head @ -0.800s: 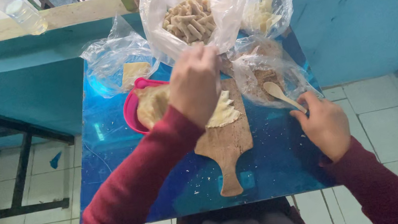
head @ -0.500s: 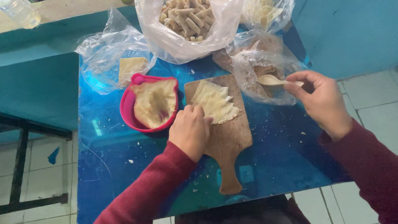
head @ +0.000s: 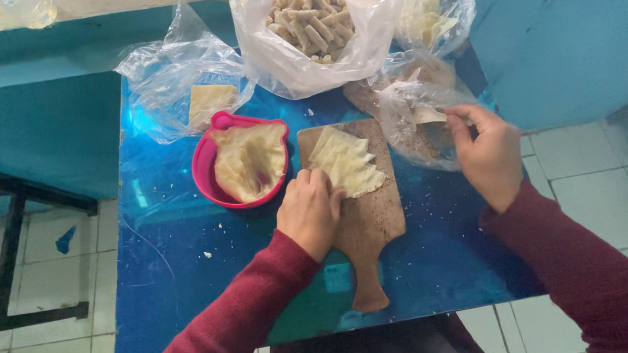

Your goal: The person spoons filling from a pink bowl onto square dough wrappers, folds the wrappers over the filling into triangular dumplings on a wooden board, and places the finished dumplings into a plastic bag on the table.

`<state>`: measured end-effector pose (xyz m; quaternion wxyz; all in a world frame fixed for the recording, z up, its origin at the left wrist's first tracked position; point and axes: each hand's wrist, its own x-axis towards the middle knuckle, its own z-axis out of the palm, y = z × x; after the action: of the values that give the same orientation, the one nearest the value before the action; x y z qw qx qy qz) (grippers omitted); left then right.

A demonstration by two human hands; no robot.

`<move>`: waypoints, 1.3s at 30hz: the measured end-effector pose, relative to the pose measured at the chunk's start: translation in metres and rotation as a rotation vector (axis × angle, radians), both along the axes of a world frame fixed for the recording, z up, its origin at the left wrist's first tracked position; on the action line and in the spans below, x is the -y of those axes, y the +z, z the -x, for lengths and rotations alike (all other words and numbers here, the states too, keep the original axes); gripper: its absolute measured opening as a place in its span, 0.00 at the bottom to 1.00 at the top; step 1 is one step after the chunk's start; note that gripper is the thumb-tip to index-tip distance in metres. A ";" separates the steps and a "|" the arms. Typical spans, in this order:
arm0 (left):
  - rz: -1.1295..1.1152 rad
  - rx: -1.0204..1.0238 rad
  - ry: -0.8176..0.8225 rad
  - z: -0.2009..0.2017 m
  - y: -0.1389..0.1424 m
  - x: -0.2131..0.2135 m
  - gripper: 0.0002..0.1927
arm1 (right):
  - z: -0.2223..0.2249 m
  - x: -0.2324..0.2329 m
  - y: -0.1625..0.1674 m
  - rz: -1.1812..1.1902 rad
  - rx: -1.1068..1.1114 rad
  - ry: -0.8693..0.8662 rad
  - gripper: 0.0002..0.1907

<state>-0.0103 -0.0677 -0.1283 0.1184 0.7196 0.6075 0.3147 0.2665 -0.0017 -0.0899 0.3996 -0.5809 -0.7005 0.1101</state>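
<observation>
A wooden cutting board (head: 368, 226) with a handle lies on the blue table (head: 185, 296). A fanned stack of pale thin wrappers (head: 346, 163) rests on the board. My left hand (head: 309, 211) rests on the board's left edge, its fingertips touching the wrappers. My right hand (head: 486, 149) reaches into a clear plastic bag (head: 408, 101) of filling and holds a spoon (head: 428, 114) whose bowl is inside the bag. A pink bowl (head: 208, 159) lined with pale dough (head: 250, 160) sits left of the board.
A large clear bag of rolled sticks (head: 312, 15) stands at the table's far side, with a smaller bag of pale pieces (head: 428, 12) to its right. A crumpled bag with a square sheet (head: 207, 100) lies at the far left. A dark metal frame (head: 5, 262) stands left on the tiled floor.
My left hand came down from the bag of rolled sticks to the cutting board and now touches the wrappers. My right hand moved the spoon up into the filling bag.
</observation>
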 end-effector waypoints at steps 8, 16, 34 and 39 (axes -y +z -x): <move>-0.053 0.064 -0.019 -0.013 -0.001 0.009 0.11 | -0.044 -0.003 -0.019 0.299 -0.628 0.038 0.09; -0.011 0.386 -0.024 -0.011 -0.011 0.006 0.11 | -0.049 0.047 0.005 0.383 -0.765 0.035 0.09; 0.061 0.412 0.004 0.002 -0.012 -0.007 0.13 | 0.053 0.070 0.021 -0.171 0.259 0.463 0.22; 0.048 0.432 -0.003 0.002 -0.010 -0.004 0.13 | 0.051 0.077 0.017 -0.329 0.533 0.615 0.28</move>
<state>-0.0125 -0.0642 -0.1386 0.2634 0.6334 0.5743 0.4467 0.2150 -0.0788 -0.0728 0.2407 -0.2821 -0.9277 -0.0431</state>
